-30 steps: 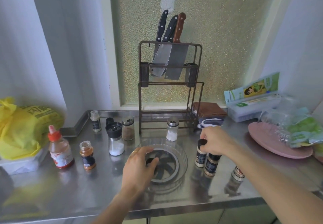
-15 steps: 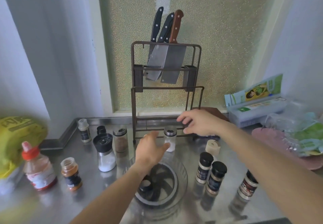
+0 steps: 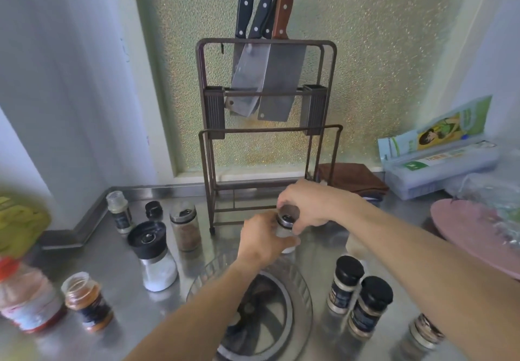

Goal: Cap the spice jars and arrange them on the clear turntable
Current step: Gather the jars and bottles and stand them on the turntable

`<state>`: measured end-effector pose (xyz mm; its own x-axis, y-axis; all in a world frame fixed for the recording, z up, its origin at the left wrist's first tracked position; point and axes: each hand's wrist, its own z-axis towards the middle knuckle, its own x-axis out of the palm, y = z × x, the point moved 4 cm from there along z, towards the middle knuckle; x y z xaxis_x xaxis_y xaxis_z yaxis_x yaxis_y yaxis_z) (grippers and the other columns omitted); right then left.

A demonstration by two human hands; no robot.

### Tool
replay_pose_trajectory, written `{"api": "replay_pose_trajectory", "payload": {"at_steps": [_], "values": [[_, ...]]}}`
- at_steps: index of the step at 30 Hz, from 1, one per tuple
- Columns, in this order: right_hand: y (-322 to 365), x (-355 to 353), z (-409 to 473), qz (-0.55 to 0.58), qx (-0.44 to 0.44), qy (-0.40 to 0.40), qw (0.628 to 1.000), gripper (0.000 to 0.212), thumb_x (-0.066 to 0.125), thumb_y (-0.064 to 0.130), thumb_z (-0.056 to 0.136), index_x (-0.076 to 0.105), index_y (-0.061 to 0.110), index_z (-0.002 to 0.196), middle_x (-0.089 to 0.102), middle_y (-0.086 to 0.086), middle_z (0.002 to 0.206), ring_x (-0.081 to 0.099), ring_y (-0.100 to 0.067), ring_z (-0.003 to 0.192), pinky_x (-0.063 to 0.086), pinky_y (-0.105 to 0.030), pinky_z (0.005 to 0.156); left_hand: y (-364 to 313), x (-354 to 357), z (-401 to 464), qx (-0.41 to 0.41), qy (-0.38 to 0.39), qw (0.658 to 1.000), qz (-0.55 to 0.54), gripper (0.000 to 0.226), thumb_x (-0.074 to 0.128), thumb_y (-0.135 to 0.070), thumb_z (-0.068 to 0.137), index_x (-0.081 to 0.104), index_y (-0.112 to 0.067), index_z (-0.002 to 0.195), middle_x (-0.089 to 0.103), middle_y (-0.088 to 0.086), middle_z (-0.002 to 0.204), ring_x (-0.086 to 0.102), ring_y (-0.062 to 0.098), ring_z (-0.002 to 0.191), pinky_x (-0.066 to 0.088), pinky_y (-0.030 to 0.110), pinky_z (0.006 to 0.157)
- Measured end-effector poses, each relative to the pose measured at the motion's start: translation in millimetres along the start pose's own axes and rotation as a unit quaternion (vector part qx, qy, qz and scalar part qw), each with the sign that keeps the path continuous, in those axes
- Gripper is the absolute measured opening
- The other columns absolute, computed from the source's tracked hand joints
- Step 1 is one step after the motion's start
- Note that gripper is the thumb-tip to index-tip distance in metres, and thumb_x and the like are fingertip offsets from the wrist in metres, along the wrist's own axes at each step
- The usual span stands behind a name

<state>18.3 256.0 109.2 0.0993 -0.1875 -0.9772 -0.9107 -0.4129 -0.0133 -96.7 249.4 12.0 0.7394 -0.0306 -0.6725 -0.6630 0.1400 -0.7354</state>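
Observation:
My left hand grips the body of a small white spice jar just behind the clear turntable. My right hand closes over that jar's silver lid. My left forearm crosses the turntable and hides much of it. Two black-capped jars stand right of the turntable, and a third jar sits further right. Left of it are a black-topped grinder, a brown spice jar, an uncapped orange jar, a small pale jar and a loose black cap.
A knife rack with cleavers stands at the back of the steel counter. A red-capped sauce bottle and a yellow bag are at the left. A pink plate, a folded brown cloth and a wrap box lie at the right.
Both hands have reached back from the turntable area to the white jar by the rack; the left now holds its body and the right covers its lid. The camera has moved closer.

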Motion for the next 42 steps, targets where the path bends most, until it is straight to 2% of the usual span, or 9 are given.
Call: {"api": "replay_pose_trajectory", "payload": {"at_steps": [3, 6, 11, 16, 23, 27, 32, 38, 42], "values": [[-5, -1, -11, -0.013, 0.036, -0.022, 0.999, 0.045, 0.083, 0.046, 0.074, 0.065, 0.005, 0.083, 0.059, -0.007, 0.076, 0.052, -0.026, 0.068, 0.037, -0.036, 0.057, -8, 7, -8, 0.008, -0.015, 1.0, -0.011, 0.037, 0.087, -0.045, 0.064, 0.054, -0.03, 0.069, 0.062, -0.012, 0.068, 0.059, 0.012, 0.068, 0.04, 0.021, 0.056], [-4, -8, -25, -0.022, 0.07, -0.053, 0.996, 0.059, 0.072, 0.06, 0.079, 0.051, 0.009, 0.059, 0.05, -0.004, 0.056, 0.041, -0.02, 0.049, 0.03, -0.032, 0.045, -19, 12, -12, 0.018, -0.016, 0.999, -0.027, 0.034, 0.086, -0.045, 0.064, 0.055, -0.031, 0.07, 0.065, -0.011, 0.07, 0.064, 0.014, 0.072, 0.046, 0.022, 0.059], [-6, -10, -44, 0.0, 0.078, -0.001, 0.997, 0.058, 0.08, 0.048, 0.075, 0.065, 0.011, 0.118, 0.06, -0.007, 0.1, 0.057, -0.027, 0.087, 0.048, -0.037, 0.07, -26, 16, -16, 0.007, -0.012, 1.0, -0.025, 0.037, 0.085, -0.051, 0.057, 0.061, -0.029, 0.075, 0.071, -0.009, 0.08, 0.067, 0.02, 0.086, 0.056, 0.032, 0.072], [-11, 4, -42, -0.008, 0.095, -0.029, 0.995, 0.048, 0.077, 0.05, 0.077, 0.049, 0.012, 0.068, 0.053, -0.007, 0.073, 0.052, -0.028, 0.069, 0.03, -0.033, 0.051, -30, 22, -26, 0.008, 0.005, 1.0, -0.005, 0.034, 0.083, -0.046, 0.063, 0.064, -0.024, 0.082, 0.068, -0.007, 0.082, 0.06, 0.019, 0.087, 0.053, 0.032, 0.074], [1, -4, -39, -0.068, 0.142, 0.006, 0.987, 0.072, 0.071, 0.064, 0.075, 0.052, 0.017, 0.126, 0.062, -0.009, 0.118, 0.06, -0.028, 0.106, 0.048, -0.036, 0.077, -29, -11, -41, 0.016, 0.033, 0.997, 0.067, 0.058, 0.081, -0.039, 0.076, 0.06, -0.014, 0.124, 0.067, 0.004, 0.109, 0.064, 0.029, 0.11, 0.053, 0.039, 0.09], [50, -42, -23, -0.009, 0.059, -0.15, 0.987, 0.055, 0.071, 0.049, 0.087, 0.057, 0.022, 0.133, 0.07, 0.002, 0.112, 0.066, -0.019, 0.096, 0.055, -0.036, 0.084, 7, -89, -83, 0.089, -0.209, 0.973, 0.037, 0.041, 0.065, -0.007, 0.081, 0.061, -0.021, 0.119, 0.069, -0.003, 0.113, 0.064, 0.02, 0.106, 0.053, 0.035, 0.092], [160, -48, 13, 0.185, -0.125, -0.107, 0.969, 0.055, 0.078, 0.021, 0.085, 0.058, 0.031, 0.135, 0.065, 0.003, 0.127, 0.068, -0.012, 0.097, 0.054, -0.029, 0.087, 54, -140, -157, 0.106, -0.462, 0.88, -0.034, 0.03, 0.072, -0.013, 0.093, 0.058, -0.021, 0.119, 0.053, -0.008, 0.119, 0.056, 0.01, 0.111, 0.046, 0.02, 0.095], [229, -30, 53, 0.072, -0.174, -0.011, 0.982, 0.088, 0.083, 0.018, 0.075, 0.04, 0.038, 0.149, 0.051, -0.002, 0.137, 0.055, -0.024, 0.119, 0.049, -0.039, 0.096, 99, -125, -141, -0.051, -0.307, 0.947, -0.083, 0.083, 0.065, -0.027, 0.094, 0.016, -0.009, 0.159, 0.028, 0.007, 0.163, 0.026, 0.02, 0.152, 0.027, 0.034, 0.123], [235, -25, 62, 0.039, -0.158, -0.021, 0.986, 0.07, 0.082, 0.021, 0.076, 0.055, 0.029, 0.14, 0.057, -0.004, 0.135, 0.054, -0.026, 0.124, 0.047, -0.035, 0.098, 119, -123, -120, -0.12, -0.261, 0.956, -0.062, 0.057, 0.067, -0.026, 0.093, 0.041, -0.012, 0.141, 0.06, 0.007, 0.132, 0.057, 0.028, 0.124, 0.043, 0.031, 0.091]]}}
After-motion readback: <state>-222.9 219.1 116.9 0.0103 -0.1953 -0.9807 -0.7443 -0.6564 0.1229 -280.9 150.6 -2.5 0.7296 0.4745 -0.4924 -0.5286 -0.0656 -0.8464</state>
